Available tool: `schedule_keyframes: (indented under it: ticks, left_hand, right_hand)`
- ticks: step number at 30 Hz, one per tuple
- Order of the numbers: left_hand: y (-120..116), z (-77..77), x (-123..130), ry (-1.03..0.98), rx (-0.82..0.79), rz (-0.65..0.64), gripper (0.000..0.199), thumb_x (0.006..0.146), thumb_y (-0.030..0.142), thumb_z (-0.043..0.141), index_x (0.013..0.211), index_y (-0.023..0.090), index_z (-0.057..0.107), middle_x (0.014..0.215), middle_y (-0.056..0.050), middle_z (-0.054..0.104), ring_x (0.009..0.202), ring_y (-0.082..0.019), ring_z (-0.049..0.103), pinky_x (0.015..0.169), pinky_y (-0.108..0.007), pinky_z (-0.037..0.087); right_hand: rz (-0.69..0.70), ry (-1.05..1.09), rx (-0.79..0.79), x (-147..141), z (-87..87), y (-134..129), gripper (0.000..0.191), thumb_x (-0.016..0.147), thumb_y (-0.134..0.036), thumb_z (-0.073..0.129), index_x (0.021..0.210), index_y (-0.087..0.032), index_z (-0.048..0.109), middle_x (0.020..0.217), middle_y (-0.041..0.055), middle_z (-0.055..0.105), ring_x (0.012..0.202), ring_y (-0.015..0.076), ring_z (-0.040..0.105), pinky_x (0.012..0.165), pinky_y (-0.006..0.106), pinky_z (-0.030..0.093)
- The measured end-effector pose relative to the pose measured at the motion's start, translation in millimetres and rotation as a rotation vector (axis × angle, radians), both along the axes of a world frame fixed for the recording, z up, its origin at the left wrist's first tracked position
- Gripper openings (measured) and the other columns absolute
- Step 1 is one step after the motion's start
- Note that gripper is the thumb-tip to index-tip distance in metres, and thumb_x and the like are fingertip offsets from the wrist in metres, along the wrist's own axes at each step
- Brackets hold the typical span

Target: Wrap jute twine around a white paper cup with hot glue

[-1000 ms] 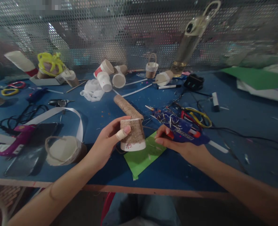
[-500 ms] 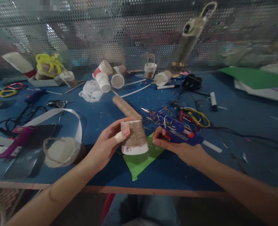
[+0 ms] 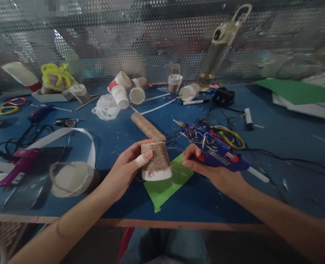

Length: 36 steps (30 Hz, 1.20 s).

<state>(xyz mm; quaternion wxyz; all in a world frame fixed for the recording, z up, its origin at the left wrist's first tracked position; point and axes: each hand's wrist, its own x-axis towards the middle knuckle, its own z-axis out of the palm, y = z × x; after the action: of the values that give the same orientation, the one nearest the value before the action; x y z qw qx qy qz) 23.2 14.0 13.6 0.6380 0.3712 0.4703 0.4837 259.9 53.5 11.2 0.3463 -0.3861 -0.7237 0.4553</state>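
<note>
My left hand (image 3: 130,158) is closed round a white paper cup (image 3: 157,175) wrapped in brown twine, its printed white band facing down; a bandage-like strip circles the thumb. Behind the cup's top lies a twine-wound tube (image 3: 147,126). My right hand (image 3: 206,165) grips a blue glue gun (image 3: 210,148) strewn with pale glue strings, its nozzle pointing left and apart from the cup. A thin strand runs from the cup towards my right fingertips, which are pinched together; whether they hold it I cannot tell. Below both hands is a green sheet (image 3: 173,183).
A twine-handled cup basket (image 3: 71,179), a purple glue gun (image 3: 14,168) and a dark flat case (image 3: 38,183) lie at left. Cups (image 3: 121,96), a plastic bag (image 3: 106,107) and a bottle (image 3: 215,55) stand behind. Yellow-handled scissors (image 3: 235,139) and cables lie at right.
My right hand has shifted slightly right with the glue gun, so its nozzle is farther from the cup. My left hand and the cup have hardly moved.
</note>
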Motion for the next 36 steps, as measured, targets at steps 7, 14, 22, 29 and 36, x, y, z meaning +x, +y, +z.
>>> schedule_keyframes:
  ticks: [7, 14, 22, 29, 36]
  left_hand:
    - [-1.5, -2.0, 0.1, -0.046, 0.009, -0.015, 0.039, 0.084, 0.037, 0.074, 0.121, 0.026, 0.068, 0.121, -0.004, 0.071, 0.113, -0.022, 0.061, 0.093, -0.03, 0.046]
    - [-2.2, -1.3, -0.8, -0.072, 0.023, -0.004, 0.038, 0.084, 0.036, 0.073, 0.12, 0.025, 0.069, 0.118, -0.004, 0.07, 0.108, -0.021, 0.062, 0.089, -0.027, 0.047]
    - [-1.8, -2.6, -0.3, -0.09, 0.02, -0.018, 0.037, 0.084, 0.034, 0.073, 0.12, 0.026, 0.07, 0.119, -0.005, 0.07, 0.109, -0.022, 0.062, 0.09, -0.03, 0.048]
    - [-3.0, -1.4, 0.6, -0.067, 0.018, -0.025, 0.038, 0.085, 0.034, 0.072, 0.121, 0.024, 0.068, 0.12, -0.006, 0.07, 0.112, -0.023, 0.062, 0.092, -0.03, 0.047]
    - [-2.7, -3.3, 0.5, -0.095, 0.02, -0.026, 0.04, 0.085, 0.033, 0.071, 0.124, 0.023, 0.067, 0.123, -0.008, 0.069, 0.114, -0.025, 0.061, 0.094, -0.032, 0.046]
  right_hand:
    - [-0.1, -0.009, -0.125, -7.3, -1.3, -1.9, 0.015, 0.08, -0.034, 0.074, 0.074, -0.024, 0.066, 0.082, -0.0014, 0.067, 0.077, 0.0159, 0.063, 0.075, 0.03, 0.053]
    - [-0.064, 0.007, -0.121, -9.0, -2.0, -4.1, 0.014, 0.08, -0.033, 0.073, 0.074, -0.023, 0.065, 0.085, -0.0004, 0.068, 0.079, 0.0164, 0.063, 0.078, 0.031, 0.054]
    - [-0.065, -0.032, -0.128, -6.2, -0.4, -3.8, 0.014, 0.082, -0.034, 0.073, 0.076, -0.023, 0.066, 0.087, -0.0007, 0.067, 0.079, 0.0154, 0.062, 0.075, 0.028, 0.053]
    - [-0.097, -0.041, -0.13, -5.0, 2.2, -4.4, 0.017, 0.082, -0.037, 0.073, 0.074, -0.024, 0.065, 0.088, -0.0002, 0.068, 0.08, 0.0172, 0.064, 0.078, 0.032, 0.055]
    - [-0.025, -0.016, -0.131, -6.2, -1.0, -2.7, 0.014, 0.083, -0.034, 0.072, 0.076, -0.024, 0.066, 0.086, 0.0014, 0.068, 0.082, 0.0188, 0.065, 0.08, 0.034, 0.057]
